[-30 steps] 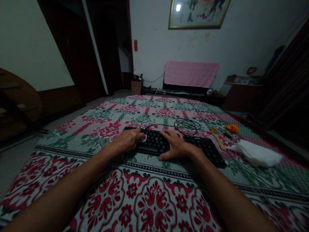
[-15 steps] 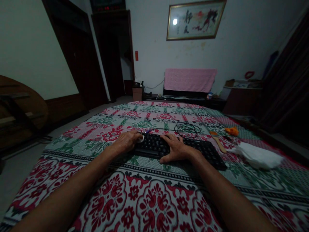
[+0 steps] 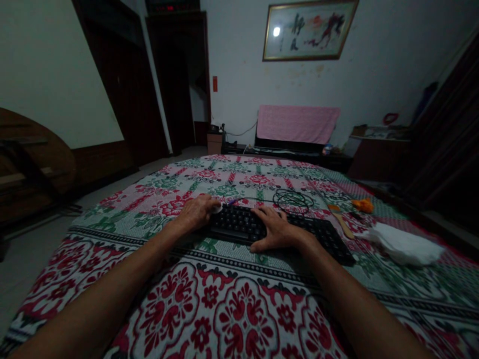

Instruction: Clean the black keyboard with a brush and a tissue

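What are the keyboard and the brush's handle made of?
The keyboard looks like matte black plastic: its separate keys show little shine. The brush handle seems to be smooth wood, going by its pale tan colour, but no grain shows.

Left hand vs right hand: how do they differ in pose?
The left hand is curled, pinching a small white wad; the right hand is spread, gripping nothing visible. The left hand is at the left end of the black keyboard; the right hand lies farther right, across its keys. Both show their backs.
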Motion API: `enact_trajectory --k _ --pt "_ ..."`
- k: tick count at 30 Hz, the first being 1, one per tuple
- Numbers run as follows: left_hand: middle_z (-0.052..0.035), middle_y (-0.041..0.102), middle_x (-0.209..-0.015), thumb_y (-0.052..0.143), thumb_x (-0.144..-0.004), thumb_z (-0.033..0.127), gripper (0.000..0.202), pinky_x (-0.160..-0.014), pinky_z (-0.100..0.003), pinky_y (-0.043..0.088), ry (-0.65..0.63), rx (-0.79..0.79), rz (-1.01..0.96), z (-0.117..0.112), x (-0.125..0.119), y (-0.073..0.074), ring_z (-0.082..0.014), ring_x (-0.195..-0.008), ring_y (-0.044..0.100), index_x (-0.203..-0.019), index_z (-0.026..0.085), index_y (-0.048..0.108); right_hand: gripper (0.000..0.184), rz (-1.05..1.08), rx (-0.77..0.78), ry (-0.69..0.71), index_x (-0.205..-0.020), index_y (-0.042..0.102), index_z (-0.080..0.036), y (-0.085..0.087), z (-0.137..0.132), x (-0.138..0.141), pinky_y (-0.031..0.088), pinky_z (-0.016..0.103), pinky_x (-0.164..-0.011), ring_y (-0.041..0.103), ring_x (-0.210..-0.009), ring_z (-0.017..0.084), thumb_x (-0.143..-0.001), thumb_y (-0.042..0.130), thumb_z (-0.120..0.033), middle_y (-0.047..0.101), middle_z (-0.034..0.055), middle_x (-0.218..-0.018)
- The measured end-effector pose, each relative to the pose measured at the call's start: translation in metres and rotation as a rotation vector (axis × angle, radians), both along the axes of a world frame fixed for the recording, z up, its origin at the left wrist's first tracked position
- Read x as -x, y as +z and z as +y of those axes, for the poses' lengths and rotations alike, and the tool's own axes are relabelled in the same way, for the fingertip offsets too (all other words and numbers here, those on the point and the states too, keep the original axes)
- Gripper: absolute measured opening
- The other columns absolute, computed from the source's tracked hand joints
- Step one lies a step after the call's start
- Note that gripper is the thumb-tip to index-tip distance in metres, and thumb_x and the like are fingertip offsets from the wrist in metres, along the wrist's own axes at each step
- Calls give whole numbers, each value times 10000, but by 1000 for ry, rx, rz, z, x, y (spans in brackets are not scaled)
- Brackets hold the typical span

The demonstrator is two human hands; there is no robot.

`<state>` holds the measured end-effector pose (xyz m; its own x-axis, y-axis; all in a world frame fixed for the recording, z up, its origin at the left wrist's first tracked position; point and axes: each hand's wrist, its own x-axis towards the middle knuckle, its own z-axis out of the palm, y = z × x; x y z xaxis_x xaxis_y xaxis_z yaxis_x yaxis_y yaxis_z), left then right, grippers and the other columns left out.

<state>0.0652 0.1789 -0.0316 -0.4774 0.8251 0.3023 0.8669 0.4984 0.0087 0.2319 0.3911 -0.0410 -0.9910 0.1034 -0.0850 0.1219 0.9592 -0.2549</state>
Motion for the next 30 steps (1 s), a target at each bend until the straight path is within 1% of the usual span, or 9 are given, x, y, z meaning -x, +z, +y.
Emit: enact_trajectory --k 4,6,9,11,15,20,23,27,30 --pt "-46 582 -976 421 -829 165 358 -755 -270 426 -90 -50 -29 6 -1 -5 -179 -915 539 -1130 259 591 1222 -3 0 -4 -1458 153 -201 0 0 1 -16 614 -1062 44 -1381 357 -481 659 -733 114 166 -1509" --pt "-51 570 -980 410 -838 183 342 -738 -273 424 -128 5 -5 9 -3 -7 -188 -916 536 -1106 266 606 1224 -7 0 -4 -1459 150 -200 0 -1 1 -21 608 -1063 43 -1381 356 -483 656 -738 112 168 -1509" --pt "-56 563 -938 394 -846 206 319 -681 -280 415 -93 116 19 8 -2 -6 -198 -852 543 -1043 272 636 1243 -7 8 -1 -1458 153 -202 2 -1 0 -28 602 -1066 35 -1380 365 -463 655 -753 120 164 -1506" --pt "-59 568 -927 400 -832 184 322 -662 -282 408 -44 145 20 5 1 -3 -201 -834 545 -1029 267 640 1258 -8 16 -2 -1458 154 -206 2 0 -1 -37 601 -1065 44 -1377 373 -447 653 -765 130 162 -1503" --pt "-53 584 -951 426 -794 137 349 -698 -274 413 -11 80 2 5 4 6 -197 -888 543 -1052 260 626 1263 5 16 3 -1457 162 -211 0 1 0 -42 592 -1070 72 -1374 376 -437 647 -777 149 162 -1499" --pt "-54 608 -927 443 -772 121 367 -696 -270 425 -120 106 15 25 0 14 -202 -882 552 -1033 273 653 1258 22 24 3 -1458 149 -212 -4 2 0 -40 619 -1054 52 -1378 373 -446 656 -762 129 169 -1506" --pt "-51 638 -928 471 -729 84 372 -718 -266 434 -196 156 -43 33 8 18 -202 -895 570 -973 264 687 1249 12 40 -1 -1459 143 -215 -5 2 0 -48 619 -1051 32 -1380 375 -456 670 -742 117 178 -1507" --pt "-21 685 -914 486 -657 28 405 -767 -243 438 -195 180 -174 36 26 26 -167 -865 606 -923 238 708 1253 12 32 3 -1458 155 -199 -6 4 1 -43 614 -1054 24 -1379 380 -452 677 -735 114 187 -1507" --pt "-3 702 -939 468 -692 67 397 -774 -223 444 -204 105 -246 40 30 28 -143 -866 619 -976 230 693 1251 18 26 -1 -1458 155 -204 -6 4 1 -35 611 -1059 31 -1379 378 -451 686 -723 108 179 -1511"
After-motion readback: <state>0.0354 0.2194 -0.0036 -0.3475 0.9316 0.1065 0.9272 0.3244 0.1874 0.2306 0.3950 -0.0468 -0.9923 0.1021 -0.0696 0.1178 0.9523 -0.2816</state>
